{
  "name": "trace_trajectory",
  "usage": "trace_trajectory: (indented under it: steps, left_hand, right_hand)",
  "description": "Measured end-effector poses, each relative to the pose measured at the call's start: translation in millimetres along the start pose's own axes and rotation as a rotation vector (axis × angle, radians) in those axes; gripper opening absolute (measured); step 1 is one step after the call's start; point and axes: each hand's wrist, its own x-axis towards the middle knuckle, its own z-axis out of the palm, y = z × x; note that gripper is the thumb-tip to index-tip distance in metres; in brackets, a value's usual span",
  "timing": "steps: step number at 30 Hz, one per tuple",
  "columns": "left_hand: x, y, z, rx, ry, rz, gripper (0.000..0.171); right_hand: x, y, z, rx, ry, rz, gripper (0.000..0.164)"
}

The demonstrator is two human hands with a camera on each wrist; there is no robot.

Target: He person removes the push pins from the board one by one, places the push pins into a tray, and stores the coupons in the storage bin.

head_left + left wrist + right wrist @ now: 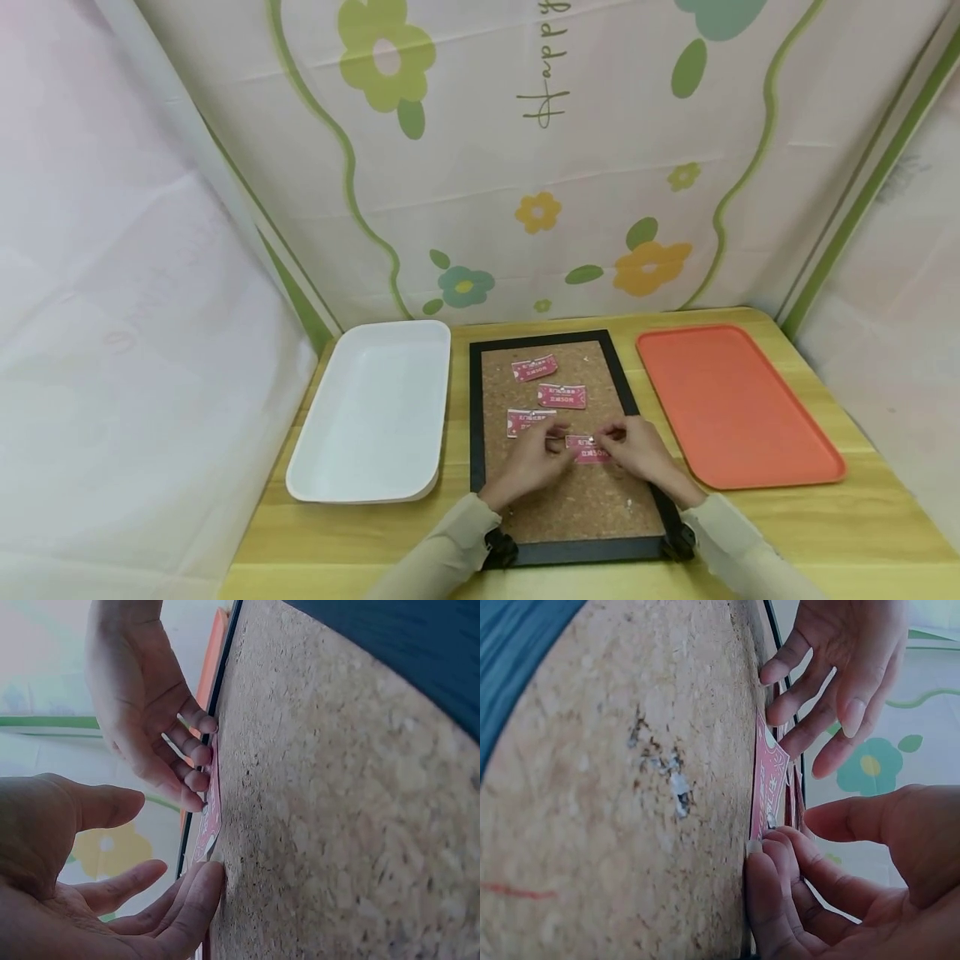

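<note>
A red-and-white paper coupon (587,451) lies on the cork board (558,508) between the two hands. My right hand (637,446) has its fingertips on the coupon's right end, beside a small silver pin (772,822). In the right wrist view its thumb stands apart from the fingers. My left hand (531,458) rests its fingertips on the cork at the coupon's left end, with its thumb lifted away in the left wrist view. Three more coupons sit higher on the board: one tilted at the top (535,368), one below it (562,397), one partly behind the left hand (525,421).
The board has a black frame (577,550) and lies on a wooden table (360,542). A white tray (367,417) stands to the left, an orange-red tray (738,408) to the right. Behind hangs a flower-patterned cloth (480,167).
</note>
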Motion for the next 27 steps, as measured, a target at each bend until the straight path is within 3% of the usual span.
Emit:
trace_trajectory:
  steps: [15, 27]
  left_hand:
    - [12.4, 0.3, 1.1, 0.003, -0.011, -0.054, 0.037]
    - [16.5, 2.8, 9.1, 0.013, -0.023, -0.063, 0.025]
  right_hand:
    - [11.6, 0.4, 4.1, -0.024, -0.006, -0.003, 0.004]
    - [12.5, -1.3, 5.3, -0.036, 0.015, 0.059, 0.007]
